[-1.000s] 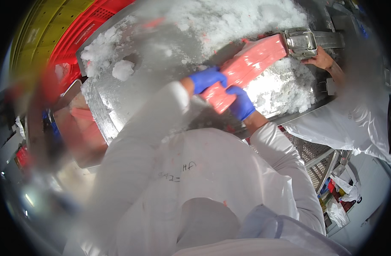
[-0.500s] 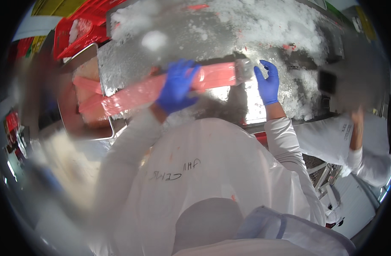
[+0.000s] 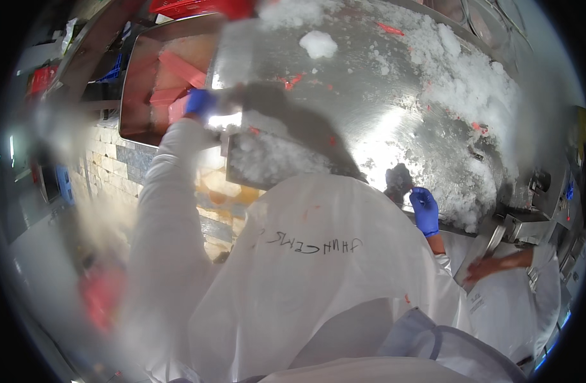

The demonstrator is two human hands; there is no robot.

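Note:
My left hand (image 3: 201, 103), in a blue glove and blurred, reaches to the right rim of a metal tray (image 3: 128, 96) at the far left. Its fingers are smeared, so I cannot see whether they grip. Just left of it lies a pink, fish-coloured piece (image 3: 178, 110). Another long pink strip (image 3: 181, 69) rests higher up in the tray. My right hand (image 3: 425, 212), also blue-gloved, hovers at the near right edge of the metal table (image 3: 293, 108). Its fingers are loosely bent and apart, with nothing seen in them. A dark shadow lies beside its fingertips.
Crushed ice (image 3: 456, 83) covers the table's right side, with more ice (image 3: 273, 156) at the near left. Small red scraps (image 3: 293, 82) are scattered about. A red crate (image 3: 178, 7) stands at the back left. At right, another person's hand (image 3: 487, 269) is close by.
The long pink strip under my left hand has left the tabletop; pink pieces now lie in the tray. My left hand has moved left to the tray, my right hand toward the near edge. The view has shifted.

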